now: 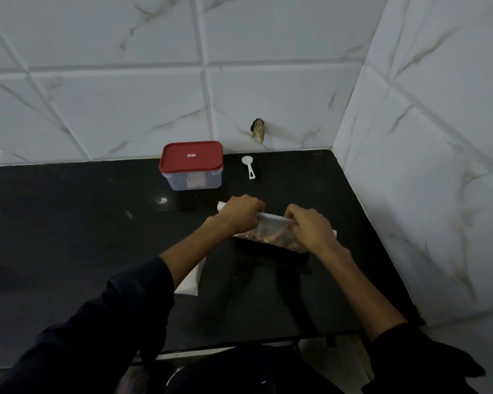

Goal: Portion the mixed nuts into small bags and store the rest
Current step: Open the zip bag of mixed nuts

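Clear plastic bag of mixed nuts [271, 236] lies on the black desk [83, 223], its top edge pinched in the closed grip of the left hand [241, 213] and the right hand [310, 226], near a red-lidded container [191, 166].

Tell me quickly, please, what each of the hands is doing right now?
Left hand: closed on the top edge of the bag of nuts.
Right hand: closed on the same top edge.
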Motion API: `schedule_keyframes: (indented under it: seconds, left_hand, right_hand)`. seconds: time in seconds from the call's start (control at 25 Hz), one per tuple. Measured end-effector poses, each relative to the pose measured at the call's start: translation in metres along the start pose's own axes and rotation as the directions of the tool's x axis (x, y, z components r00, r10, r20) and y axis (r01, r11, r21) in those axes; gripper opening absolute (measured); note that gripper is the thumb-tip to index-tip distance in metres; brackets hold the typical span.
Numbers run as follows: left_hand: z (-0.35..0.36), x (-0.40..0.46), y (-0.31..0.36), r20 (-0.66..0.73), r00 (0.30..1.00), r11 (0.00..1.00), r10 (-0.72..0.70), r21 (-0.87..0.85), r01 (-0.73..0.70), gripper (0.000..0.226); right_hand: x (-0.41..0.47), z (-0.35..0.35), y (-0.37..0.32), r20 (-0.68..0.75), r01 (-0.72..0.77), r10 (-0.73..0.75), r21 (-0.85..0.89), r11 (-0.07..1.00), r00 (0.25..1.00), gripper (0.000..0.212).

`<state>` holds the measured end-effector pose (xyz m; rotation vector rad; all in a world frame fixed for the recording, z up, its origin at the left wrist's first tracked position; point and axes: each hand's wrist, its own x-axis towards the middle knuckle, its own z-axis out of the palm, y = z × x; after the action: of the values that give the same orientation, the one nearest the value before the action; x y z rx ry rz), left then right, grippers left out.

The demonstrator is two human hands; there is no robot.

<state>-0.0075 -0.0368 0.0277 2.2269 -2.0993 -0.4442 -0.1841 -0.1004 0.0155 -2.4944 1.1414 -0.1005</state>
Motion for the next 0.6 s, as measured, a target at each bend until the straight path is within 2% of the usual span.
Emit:
schedule_keyframes:
  seconds: [0.16,0.28,0.36,0.44,0.6]
  left_hand:
    - [-0.004,0.006,-0.004,-0.017,1.000,1.000,0.020,0.023,-0.020,0.015]
    - [-0.011,0.010,-0.008,-0.053,0.997,0.998,0.060,0.017,-0.059,0.009]
    - [-0.017,0.011,-0.008,-0.079,0.994,0.997,0.080,-0.007,-0.081,0.005]
    - [-0.021,0.011,-0.008,-0.096,0.991,0.995,0.094,-0.021,-0.097,0.011]
    - [-0.031,0.013,-0.010,-0.122,0.989,0.997,0.082,0.004,-0.082,0.010]
  right_hand:
    - [0.003,-0.002,0.000,0.020,0.007,-0.007,0.009,1.000,1.000,0.015]
    - [0.008,-0.010,-0.002,0.001,0.008,-0.008,0.032,0.999,1.000,0.023]
    - [0.011,-0.014,0.000,-0.025,-0.008,0.009,0.023,1.000,1.000,0.019]
    - [0.011,-0.018,0.001,-0.040,-0.031,0.032,0.027,0.999,0.999,0.014]
    - [0.008,-0.022,-0.001,-0.017,-0.064,0.064,0.029,0.998,0.998,0.014]
